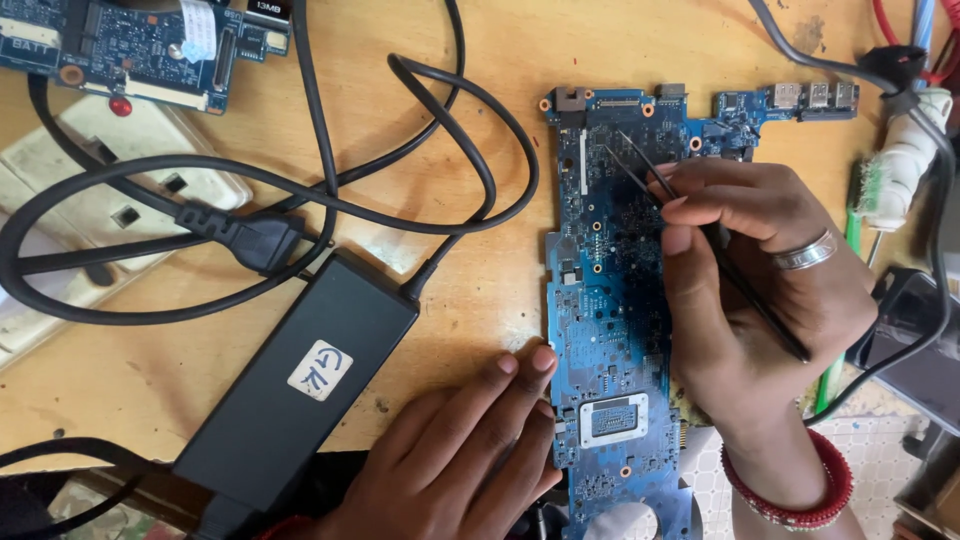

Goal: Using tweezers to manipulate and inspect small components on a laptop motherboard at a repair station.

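Observation:
A long blue circuit board lies upright on the wooden bench, with a row of ports at its top right and a square chip socket near its lower end. My right hand, wearing a silver ring and red bangles, pinches black tweezers whose tips rest on the upper part of the board. My left hand lies flat with fingers together, its fingertips pressing the board's left edge beside the chip socket.
A black power adapter with a white label sits left of the board, its cables looping across the bench. A second blue board lies top left over a white power strip. Cables and tools crowd the right edge.

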